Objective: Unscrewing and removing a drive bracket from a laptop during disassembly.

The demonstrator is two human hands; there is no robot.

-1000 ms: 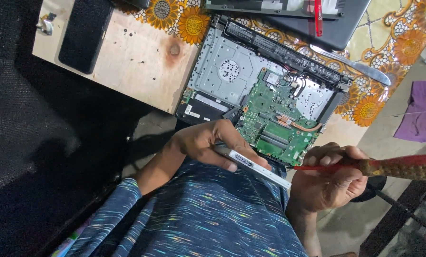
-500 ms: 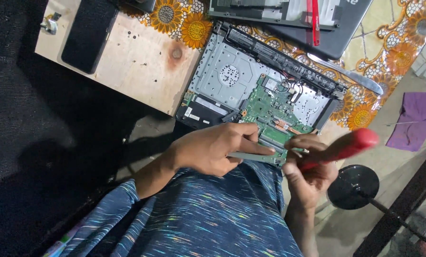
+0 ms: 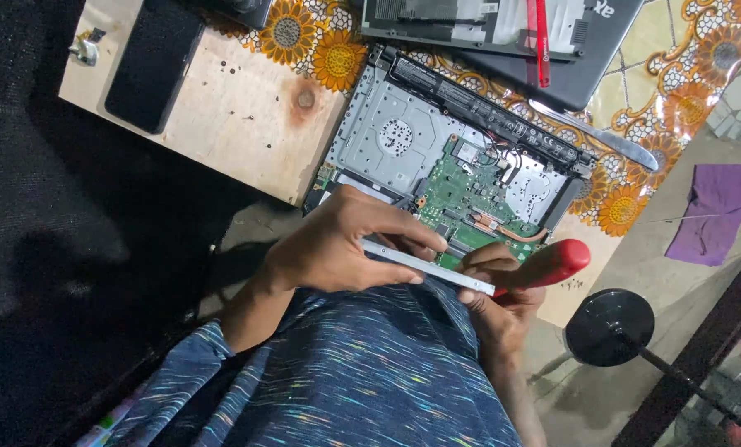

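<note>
While an opened laptop (image 3: 437, 157) lies bottom-up on the bench (image 3: 238, 124), its green circuit board (image 3: 470, 194) exposed, a person in a streaked blue garment works over its near edge with both hands. The left hand (image 3: 337, 248) has its grip closed on a thin white strip (image 3: 428, 266), fingers above and thumb below, holding it level just above the laptop's front corner; what kind of part the strip is cannot be made out. The right hand (image 3: 495, 302) meets the strip's far end, its grip wrapped around a red-handled screwdriver (image 3: 548, 263); only the handle shows, the shaft and tip being hidden behind the fingers and the strip, so where the tip touches cannot be told. The hands cover the laptop's near edge and part of the board. Beyond the laptop, a dark laptop lid (image 3: 511, 33) runs out of the picture at the top, with a red pen-like tool (image 3: 540, 41) lying on it and a metal blade (image 3: 594, 136) just beside it on the sunflower-patterned cloth (image 3: 321, 45). A black phone (image 3: 151, 66) rests face-down on the bare wooden board at left, near a small metal fitting (image 3: 85, 50). At lower right, a round black base (image 3: 609, 327) with a rod stands on the floor, near a purple cloth (image 3: 714, 211)
</note>
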